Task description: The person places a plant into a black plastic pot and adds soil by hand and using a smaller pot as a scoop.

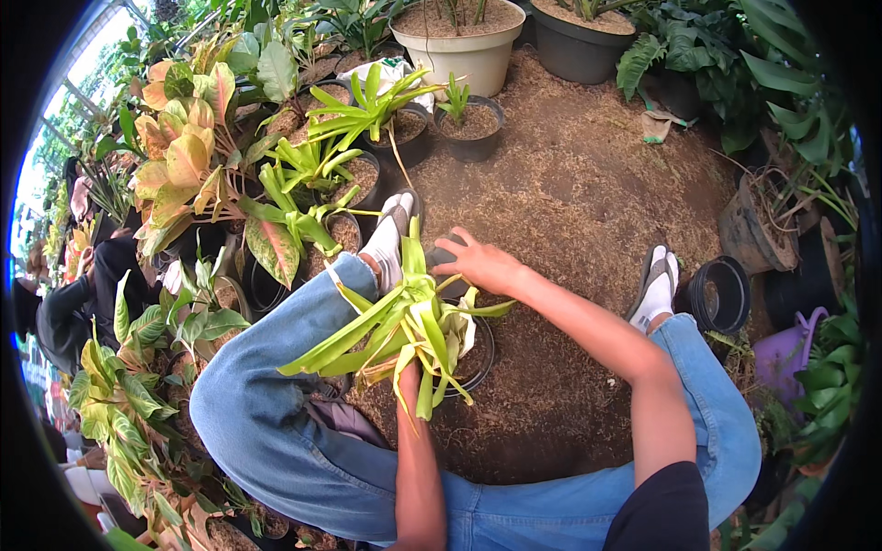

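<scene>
A long-leaved green plant (420, 310), with some dry, yellowed leaves, is held up over the ground between my knees. My left forearm reaches up beneath it, and its leaves cover my left hand, so the grip itself is hidden. My right hand (475, 262) is just beyond the plant, its fingers spread over a small dark pot (446, 253) that is partly hidden; whether the fingertips press on it is unclear. Under the plant's right side stands a black pot (490, 358) with brown soil or growing medium in it.
Potted bromeliad-like plants (372, 110) and a small potted seedling (472, 127) stand ahead. A large cream pot (458, 45) is behind them. At right are nested black pots (720, 293), a tilted grey pot (758, 224) and a purple container (782, 355). Another person (69, 317) sits far left.
</scene>
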Action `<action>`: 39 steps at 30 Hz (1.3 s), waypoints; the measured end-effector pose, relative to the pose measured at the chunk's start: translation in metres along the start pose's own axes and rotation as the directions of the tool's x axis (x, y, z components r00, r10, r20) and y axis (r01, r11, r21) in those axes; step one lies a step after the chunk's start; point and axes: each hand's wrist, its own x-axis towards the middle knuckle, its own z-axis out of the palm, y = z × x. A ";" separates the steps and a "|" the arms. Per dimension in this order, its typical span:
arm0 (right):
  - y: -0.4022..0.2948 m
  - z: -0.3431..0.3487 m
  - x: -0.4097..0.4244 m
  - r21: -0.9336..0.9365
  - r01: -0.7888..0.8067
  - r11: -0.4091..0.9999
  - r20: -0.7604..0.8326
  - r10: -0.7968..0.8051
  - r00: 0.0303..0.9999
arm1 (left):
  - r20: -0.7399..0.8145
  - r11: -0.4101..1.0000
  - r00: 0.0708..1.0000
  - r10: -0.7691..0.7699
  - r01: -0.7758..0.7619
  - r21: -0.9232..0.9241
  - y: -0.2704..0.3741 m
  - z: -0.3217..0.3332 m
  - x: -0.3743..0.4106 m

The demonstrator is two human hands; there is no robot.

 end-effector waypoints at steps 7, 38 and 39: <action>0.004 -0.033 -0.060 0.004 0.002 1.000 0.231 -0.003 0.973 | -0.033 0.999 0.999 -0.009 0.008 -0.037 -0.001 0.014 0.008; 0.021 0.008 0.010 0.215 -0.221 0.951 -0.187 0.262 0.947 | -0.118 0.996 0.990 0.078 -0.073 0.046 -0.025 -0.004 0.036; 0.011 0.029 0.023 0.184 -0.119 0.976 -0.192 0.154 0.969 | -0.158 0.996 0.984 0.087 -0.083 0.032 -0.022 -0.010 0.027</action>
